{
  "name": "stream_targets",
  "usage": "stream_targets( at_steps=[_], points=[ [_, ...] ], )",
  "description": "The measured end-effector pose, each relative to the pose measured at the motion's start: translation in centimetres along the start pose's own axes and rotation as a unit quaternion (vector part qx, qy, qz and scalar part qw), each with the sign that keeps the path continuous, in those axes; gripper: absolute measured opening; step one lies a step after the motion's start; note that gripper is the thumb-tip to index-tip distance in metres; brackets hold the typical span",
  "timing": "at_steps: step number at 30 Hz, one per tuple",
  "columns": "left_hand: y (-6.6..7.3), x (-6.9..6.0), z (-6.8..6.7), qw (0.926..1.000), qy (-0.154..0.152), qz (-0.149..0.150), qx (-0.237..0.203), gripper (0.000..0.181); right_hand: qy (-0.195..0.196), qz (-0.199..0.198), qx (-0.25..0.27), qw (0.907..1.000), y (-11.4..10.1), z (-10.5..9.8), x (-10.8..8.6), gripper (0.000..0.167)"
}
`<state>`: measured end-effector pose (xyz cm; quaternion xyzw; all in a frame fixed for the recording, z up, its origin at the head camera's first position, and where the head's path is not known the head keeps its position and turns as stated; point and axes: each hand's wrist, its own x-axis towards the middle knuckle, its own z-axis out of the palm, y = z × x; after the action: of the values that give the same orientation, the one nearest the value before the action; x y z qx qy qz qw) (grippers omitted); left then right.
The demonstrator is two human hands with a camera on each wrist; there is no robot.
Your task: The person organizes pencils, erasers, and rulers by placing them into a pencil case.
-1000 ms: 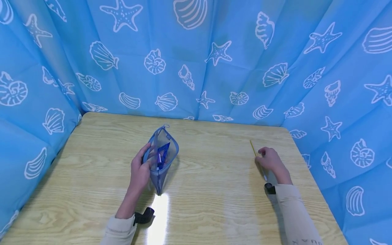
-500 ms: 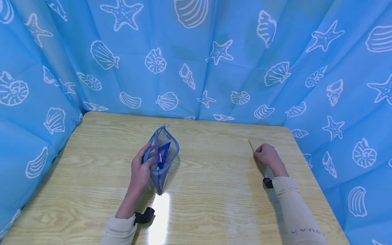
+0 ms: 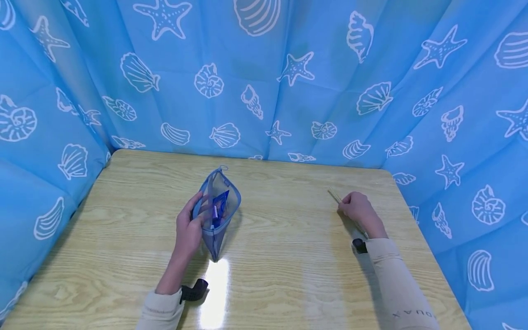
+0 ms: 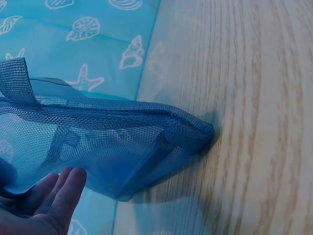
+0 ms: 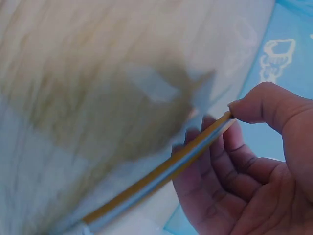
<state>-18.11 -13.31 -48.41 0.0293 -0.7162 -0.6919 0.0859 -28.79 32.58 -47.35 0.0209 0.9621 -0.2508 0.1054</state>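
My left hand [image 3: 189, 231] holds a blue mesh zip pouch [image 3: 214, 243] by its left side. The pouch stands with its mouth spread wide, and a dark-blue packet-like item [image 3: 220, 206] shows inside. In the left wrist view, the mesh pouch [image 4: 112, 147] has its lower corner against the tabletop, with fingertips [image 4: 73, 181] beside the mesh. Over on the right, my right hand [image 3: 360, 213] pinches a thin yellow pencil [image 3: 334, 195] between thumb and fingers. The right wrist view has the pencil [image 5: 161, 171] slanting across the fingers, its metal end toward the lower left.
A light wood table [image 3: 280, 256] carries everything. Blue curtain [image 3: 255, 68] with white shells and starfish encloses its back and sides. Black wrist cameras sit at both cuffs, and a bright light reflection [image 3: 213, 293] lies below the pouch.
The right hand has closed its pinch on the pencil and shifted slightly left. The pencil's far tip has swung left with it. Left hand and pouch have stayed put.
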Motion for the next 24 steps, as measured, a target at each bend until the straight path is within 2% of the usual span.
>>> stream_targets(
  at_steps=[5,15,24],
  points=[
    [0.2,-0.1,0.2,1.0,0.001,0.002,0.001,0.07,0.002,-0.017,0.028,0.9995,-0.1,-0.6,-0.4,0.034],
    [0.2,-0.1,0.1,1.0,0.001,0.0,-0.006,0.066,-0.041,-0.013,0.133,0.9902,-1.2,-0.6,-2.2,0.046],
    [0.2,0.0,0.3,1.0,0.0,0.0,0.004,0.066,-0.008,-0.057,0.184,0.9813,-1.2,-0.4,-2.3,0.044]
  ],
)
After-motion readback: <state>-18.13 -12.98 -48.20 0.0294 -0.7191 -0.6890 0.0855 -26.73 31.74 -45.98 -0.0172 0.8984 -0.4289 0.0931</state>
